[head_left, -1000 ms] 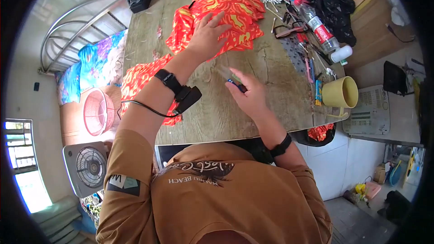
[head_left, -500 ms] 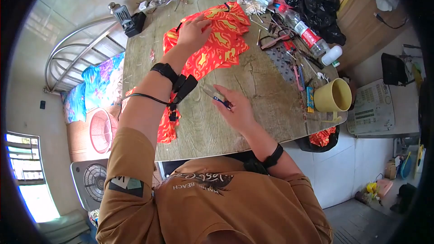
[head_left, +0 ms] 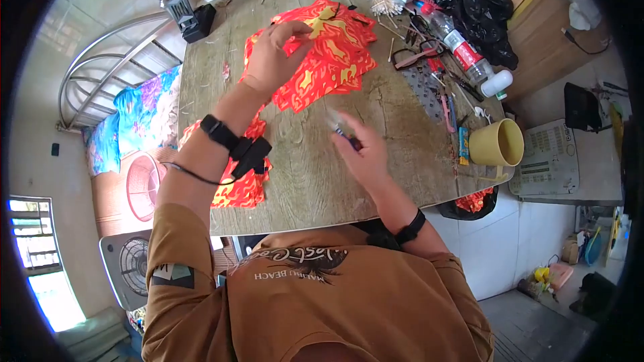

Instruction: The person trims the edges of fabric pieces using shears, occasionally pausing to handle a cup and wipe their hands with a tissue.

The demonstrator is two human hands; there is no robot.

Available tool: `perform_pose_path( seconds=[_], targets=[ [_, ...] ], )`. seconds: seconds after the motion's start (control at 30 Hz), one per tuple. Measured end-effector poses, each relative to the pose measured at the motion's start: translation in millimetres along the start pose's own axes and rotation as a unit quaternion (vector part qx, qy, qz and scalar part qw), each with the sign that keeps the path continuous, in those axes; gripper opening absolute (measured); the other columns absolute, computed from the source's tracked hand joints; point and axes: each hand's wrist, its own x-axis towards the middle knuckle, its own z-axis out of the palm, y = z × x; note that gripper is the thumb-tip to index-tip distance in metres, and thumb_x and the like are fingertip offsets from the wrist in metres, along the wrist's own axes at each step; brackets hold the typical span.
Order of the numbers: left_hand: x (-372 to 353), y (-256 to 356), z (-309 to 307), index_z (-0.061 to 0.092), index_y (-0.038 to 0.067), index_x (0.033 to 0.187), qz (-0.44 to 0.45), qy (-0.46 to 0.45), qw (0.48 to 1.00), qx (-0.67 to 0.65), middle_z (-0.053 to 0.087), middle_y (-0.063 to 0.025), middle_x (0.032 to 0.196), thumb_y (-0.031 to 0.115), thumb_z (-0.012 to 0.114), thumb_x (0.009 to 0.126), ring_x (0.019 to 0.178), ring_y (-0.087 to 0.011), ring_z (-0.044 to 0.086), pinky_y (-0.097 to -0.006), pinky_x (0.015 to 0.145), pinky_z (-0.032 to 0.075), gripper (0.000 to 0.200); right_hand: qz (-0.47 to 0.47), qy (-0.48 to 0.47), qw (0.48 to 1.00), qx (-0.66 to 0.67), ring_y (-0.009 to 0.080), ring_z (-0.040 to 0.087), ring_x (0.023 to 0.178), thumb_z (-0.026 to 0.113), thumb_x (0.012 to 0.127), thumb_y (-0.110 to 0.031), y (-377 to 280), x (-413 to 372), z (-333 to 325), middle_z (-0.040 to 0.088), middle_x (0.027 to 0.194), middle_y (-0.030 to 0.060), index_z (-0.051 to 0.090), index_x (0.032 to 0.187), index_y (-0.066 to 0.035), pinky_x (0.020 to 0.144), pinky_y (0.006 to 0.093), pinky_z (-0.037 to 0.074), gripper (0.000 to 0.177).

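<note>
My left hand (head_left: 274, 57) is over the left part of a pile of red and yellow flame-patterned pieces (head_left: 329, 60) at the back middle of the table. Its thumb and fingers are apart, and nothing shows between them. Over the wooden tabletop, nearer to me, my right hand (head_left: 363, 151) is closed around small snips (head_left: 346, 138) with dark handles. Their blades point up and to the left and are blurred. More red and yellow pieces (head_left: 240, 191) lie at the table's left front, partly behind my left forearm.
At the right of the table (head_left: 315, 188) stand a yellow cup (head_left: 496, 142), a plastic bottle (head_left: 466, 53) and pink-armed glasses (head_left: 416, 55). A black bag (head_left: 476, 17) lies behind them. A dark metal device (head_left: 190, 20) is at the back left.
My left hand has shifted left and its thumb has spread from the fingers. My right hand, with the snips, has moved slightly right. The whole view has shifted a little.
</note>
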Motion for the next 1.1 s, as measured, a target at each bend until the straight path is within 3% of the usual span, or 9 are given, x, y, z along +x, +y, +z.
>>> perform_pose_path(
  seconds=[0.1, 0.2, 0.3, 0.5, 0.63, 0.73, 0.87, 1.0, 1.1],
  targets=[
    [-29, 21, -7, 0.055, 0.004, 0.106, -0.059, -0.007, 0.991, -0.120, 0.060, -0.0050, 0.086, 0.002, 0.064, 0.078, 0.083, -0.0141, 0.058, -0.0262, 0.075, 0.047, 0.029, -0.012, 0.070, 0.997, 0.024, 0.0080, 0.050, 0.068, 0.071, 0.076, -0.013, 1, 1, 4, 0.057, 0.083, 0.0013, 0.055, 0.118, -0.004, 0.063, 0.0216, 0.043, 0.046],
    [-50, 38, -14, 0.054, 0.004, 0.109, -0.108, -0.025, 0.962, -0.250, 0.056, -0.0024, 0.083, 0.000, 0.065, 0.078, 0.078, -0.0088, 0.056, -0.0233, 0.071, 0.047, 0.033, -0.139, 0.178, 0.974, 0.016, 0.0077, 0.052, 0.071, 0.073, 0.074, -0.011, -7, 6, 6, 0.060, 0.084, 0.0012, 0.054, 0.120, -0.003, 0.067, 0.0218, 0.044, 0.050],
    [-71, 58, -29, 0.052, 0.005, 0.111, -0.159, -0.057, 0.908, -0.384, 0.050, 0.0011, 0.086, -0.002, 0.061, 0.082, 0.075, -0.0060, 0.051, -0.0196, 0.069, 0.045, 0.032, -0.080, 0.135, 0.988, 0.006, 0.0082, 0.054, 0.074, 0.073, 0.073, -0.010, -21, 0, 11, 0.061, 0.088, 0.0033, 0.056, 0.116, -0.002, 0.067, 0.0227, 0.045, 0.047],
    [-94, 64, -31, 0.051, 0.005, 0.112, -0.191, -0.011, 0.887, -0.420, 0.049, 0.0018, 0.089, -0.003, 0.058, 0.084, 0.079, -0.0049, 0.049, -0.0176, 0.071, 0.044, 0.030, -0.055, 0.086, 0.988, -0.116, 0.0104, 0.058, 0.078, 0.073, 0.072, -0.009, -1, -9, 10, 0.062, 0.094, 0.0069, 0.060, 0.104, -0.001, 0.065, 0.0250, 0.046, 0.035],
    [-113, 54, -35, 0.051, 0.004, 0.112, -0.205, 0.040, 0.883, -0.419, 0.050, 0.0018, 0.091, 0.000, 0.058, 0.086, 0.083, -0.0046, 0.048, -0.0174, 0.074, 0.042, 0.027, -0.034, 0.140, 0.985, -0.096, 0.0137, 0.060, 0.077, 0.071, 0.074, -0.010, 14, -10, 2, 0.063, 0.091, 0.0093, 0.061, 0.094, -0.001, 0.066, 0.0257, 0.046, 0.025],
    [-123, 50, -44, 0.051, 0.004, 0.111, -0.242, 0.061, 0.870, -0.425, 0.050, 0.0018, 0.093, 0.003, 0.057, 0.087, 0.085, -0.0044, 0.049, -0.0177, 0.076, 0.042, 0.025, -0.176, 0.146, 0.947, -0.227, 0.0133, 0.059, 0.073, 0.069, 0.077, -0.011, -18, -8, -7, 0.063, 0.081, 0.0071, 0.062, 0.093, -0.001, 0.067, 0.0248, 0.046, 0.020],
    [-133, 49, -49, 0.051, 0.004, 0.110, -0.261, 0.065, 0.858, -0.437, 0.052, 0.0008, 0.098, 0.008, 0.057, 0.089, 0.090, -0.0044, 0.049, -0.0187, 0.080, 0.042, 0.023, -0.205, 0.123, 0.949, -0.205, 0.0126, 0.058, 0.070, 0.067, 0.080, -0.013, -36, -10, -18, 0.063, 0.074, 0.0034, 0.062, 0.093, 0.000, 0.068, 0.0261, 0.047, 0.019],
    [-138, 45, -46, 0.052, 0.004, 0.111, -0.226, 0.091, 0.862, -0.446, 0.055, 0.0009, 0.097, 0.009, 0.057, 0.089, 0.088, -0.0051, 0.051, -0.0198, 0.079, 0.043, 0.023, -0.040, 0.047, 0.994, -0.094, 0.0085, 0.055, 0.064, 0.065, 0.082, -0.014, -57, -30, -29, 0.060, 0.072, -0.0008, 0.063, 0.091, 0.000, 0.062, 0.0238, 0.046, 0.017],
    [-140, 39, -46, 0.052, 0.002, 0.110, -0.310, 0.026, 0.824, -0.475, 0.058, 0.0003, 0.094, 0.010, 0.057, 0.089, 0.083, -0.0065, 0.054, -0.0212, 0.076, 0.045, 0.023, 0.056, 0.000, 0.998, -0.003, 0.0061, 0.054, 0.061, 0.064, 0.083, -0.014, -68, -40, -36, 0.059, 0.072, -0.0018, 0.063, 0.092, 0.000, 0.058, 0.0209, 0.043, 0.016]
  ],
)
